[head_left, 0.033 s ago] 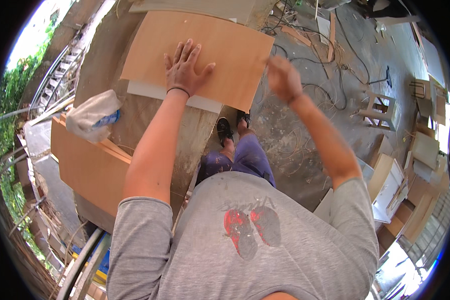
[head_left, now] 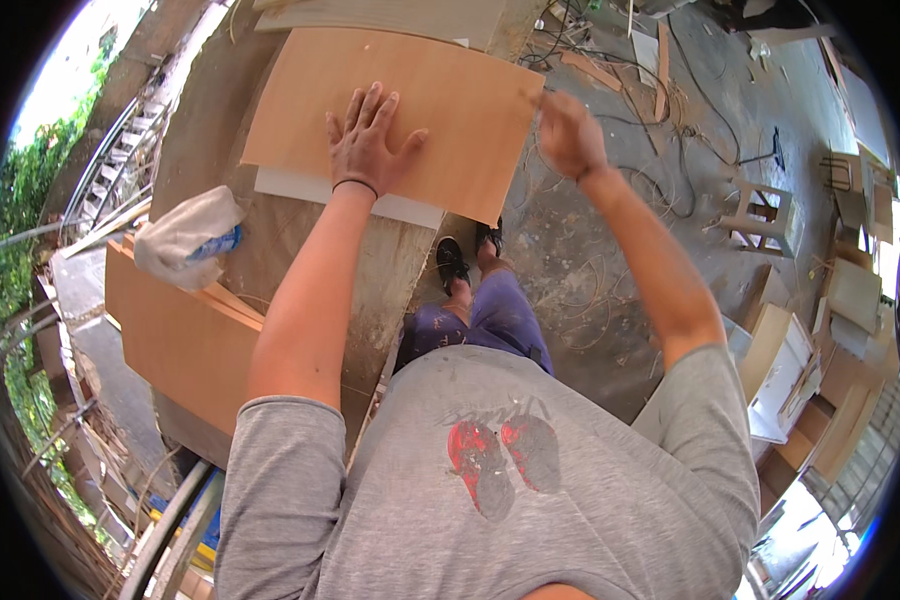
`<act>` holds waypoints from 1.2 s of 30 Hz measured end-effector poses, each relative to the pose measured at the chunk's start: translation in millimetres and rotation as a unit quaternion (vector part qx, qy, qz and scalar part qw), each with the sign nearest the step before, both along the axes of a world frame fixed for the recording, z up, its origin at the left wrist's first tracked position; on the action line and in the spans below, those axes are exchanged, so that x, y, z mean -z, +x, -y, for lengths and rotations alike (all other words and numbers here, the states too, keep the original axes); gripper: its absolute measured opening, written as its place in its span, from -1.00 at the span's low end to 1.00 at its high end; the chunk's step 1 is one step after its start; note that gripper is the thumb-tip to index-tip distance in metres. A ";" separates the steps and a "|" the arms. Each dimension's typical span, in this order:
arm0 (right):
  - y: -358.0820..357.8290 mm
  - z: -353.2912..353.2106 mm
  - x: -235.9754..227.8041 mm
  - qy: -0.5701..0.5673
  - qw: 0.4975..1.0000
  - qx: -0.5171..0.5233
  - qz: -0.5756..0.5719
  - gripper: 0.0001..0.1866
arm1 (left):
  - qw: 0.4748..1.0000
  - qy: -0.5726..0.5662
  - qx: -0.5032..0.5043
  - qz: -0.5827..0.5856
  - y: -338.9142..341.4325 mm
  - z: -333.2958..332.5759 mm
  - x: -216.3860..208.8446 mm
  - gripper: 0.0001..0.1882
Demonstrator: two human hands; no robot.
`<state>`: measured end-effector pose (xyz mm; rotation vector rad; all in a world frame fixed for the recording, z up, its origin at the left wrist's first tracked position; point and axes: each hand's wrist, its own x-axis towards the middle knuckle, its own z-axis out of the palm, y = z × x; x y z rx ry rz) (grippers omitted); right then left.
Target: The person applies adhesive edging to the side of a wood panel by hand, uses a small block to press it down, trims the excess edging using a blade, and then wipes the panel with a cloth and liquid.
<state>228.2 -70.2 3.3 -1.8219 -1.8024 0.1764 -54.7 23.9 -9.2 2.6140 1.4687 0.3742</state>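
Note:
My left hand (head_left: 375, 140) lies flat on a light-brown wood-grain panel (head_left: 460, 120), its fingers spread. The panel rests on a white board (head_left: 300, 182) that shows along its near edge. At the panel's right edge my right hand (head_left: 572, 137) is closed in a fist, raised beside the corner. A small dark tip juts from that fist over the edge; what it belongs to is blurred and mostly hidden by the fingers.
A whitish plastic bag (head_left: 185, 225) sits at left on more brown panels (head_left: 175, 330). On the right, cables and offcuts lie on the concrete floor near a wooden stool (head_left: 760, 218). Cabinet parts (head_left: 780, 380) are piled at far right.
My right fist has shifted slightly, and the dark tip now shows over the panel's edge. My left hand stays flat in the same place on the panel.

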 end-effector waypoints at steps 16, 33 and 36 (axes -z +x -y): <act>-1.3 15.3 17.7 0.015 0.999 0.035 0.032 -0.59 | 1.000 -0.003 0.004 -0.011 1.2 -1.2 7.0 -0.26; -25.0 42.6 30.8 0.063 0.991 0.023 -0.118 -0.58 | 1.000 -0.008 0.011 -0.018 1.3 -1.2 4.5 -0.29; 25.8 -19.6 21.8 0.040 0.995 0.080 -0.043 -0.59 | 1.000 -0.006 0.018 -0.010 1.7 -2.2 4.4 -0.29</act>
